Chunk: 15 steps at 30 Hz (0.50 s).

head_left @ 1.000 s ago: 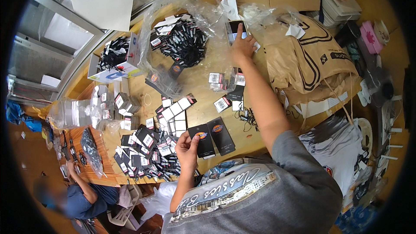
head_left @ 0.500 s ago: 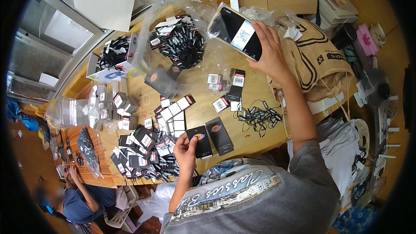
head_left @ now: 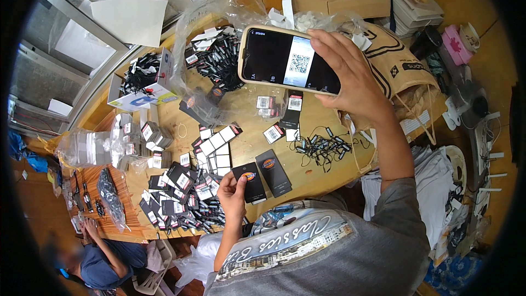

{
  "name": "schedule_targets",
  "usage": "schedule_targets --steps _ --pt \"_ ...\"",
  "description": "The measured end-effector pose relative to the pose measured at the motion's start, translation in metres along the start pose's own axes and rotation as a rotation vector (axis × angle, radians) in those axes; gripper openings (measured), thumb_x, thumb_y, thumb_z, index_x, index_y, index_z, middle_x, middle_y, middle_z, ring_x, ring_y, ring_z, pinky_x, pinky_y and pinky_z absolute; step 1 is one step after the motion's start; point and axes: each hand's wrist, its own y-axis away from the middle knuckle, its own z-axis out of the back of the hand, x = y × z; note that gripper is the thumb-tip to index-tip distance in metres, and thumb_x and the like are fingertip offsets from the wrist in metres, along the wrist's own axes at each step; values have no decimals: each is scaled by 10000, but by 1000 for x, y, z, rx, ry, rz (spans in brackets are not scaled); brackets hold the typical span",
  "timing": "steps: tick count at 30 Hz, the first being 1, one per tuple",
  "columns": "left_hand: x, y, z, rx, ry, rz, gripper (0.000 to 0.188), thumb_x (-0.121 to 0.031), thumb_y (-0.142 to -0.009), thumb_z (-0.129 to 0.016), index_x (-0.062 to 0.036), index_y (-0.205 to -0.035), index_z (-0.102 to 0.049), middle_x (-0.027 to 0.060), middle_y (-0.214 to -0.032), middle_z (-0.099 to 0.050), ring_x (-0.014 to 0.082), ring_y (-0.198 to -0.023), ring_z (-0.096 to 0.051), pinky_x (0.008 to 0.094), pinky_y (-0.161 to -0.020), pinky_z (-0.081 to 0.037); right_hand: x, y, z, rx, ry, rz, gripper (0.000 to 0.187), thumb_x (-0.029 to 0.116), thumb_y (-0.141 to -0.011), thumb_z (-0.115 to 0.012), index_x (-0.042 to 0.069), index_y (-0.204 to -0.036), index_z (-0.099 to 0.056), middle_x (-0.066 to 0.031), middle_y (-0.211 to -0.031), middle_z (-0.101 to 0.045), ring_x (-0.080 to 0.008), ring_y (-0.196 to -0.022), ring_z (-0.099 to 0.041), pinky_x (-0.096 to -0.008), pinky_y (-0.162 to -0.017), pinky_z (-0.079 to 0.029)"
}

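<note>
My right hand (head_left: 350, 74) is closed round a smartphone (head_left: 285, 60) in a pale case, raised over the table. Its screen shows a square code on a white strip. Thumb and fingers of my left hand (head_left: 233, 193) pinch the edge of a black hang tag (head_left: 250, 182) with an oval emblem, near the front edge. A second black hang tag (head_left: 274, 175) lies just right of it. Left of my left hand spreads a heap of tags with black cords (head_left: 186, 192). White-label strips (head_left: 220, 142) lie beyond that hand.
A bundle of black cords (head_left: 323, 148) lies right of centre on the wooden table (head_left: 246, 120). Farther back are a corded tag pile (head_left: 213, 60), a cord-filled box (head_left: 137, 79) and a brown paper bag (head_left: 405, 66). Another person (head_left: 107, 260) sits at lower left.
The phone has swung to the left and levelled out, its screen now facing me more squarely. My left hand and its tag have barely moved.
</note>
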Motion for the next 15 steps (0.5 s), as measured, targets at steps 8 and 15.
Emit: schedule_targets --steps 8,15 --pt "0 1 3 -5 -7 -18 195 18 -770 -546 57 -958 -510 96 -855 -608 97 -757 -562 198 -694 -429 5 -2 3 -30 21 42 895 109 -469 -727 206 -1258 -317 -56 -1248 -342 -265 -1081 -364 -376 -909 -319" --pt "-1 2 2 11 -13 -7 201 8 -777 -542 59 -969 -508 97 -860 -608 101 -762 -565 200 -695 -436 8 -3 6 -30 18 42 889 86 -468 -716 209 -1256 -322 -61 -1238 -348 -268 -1074 -370 -377 -905 -323"
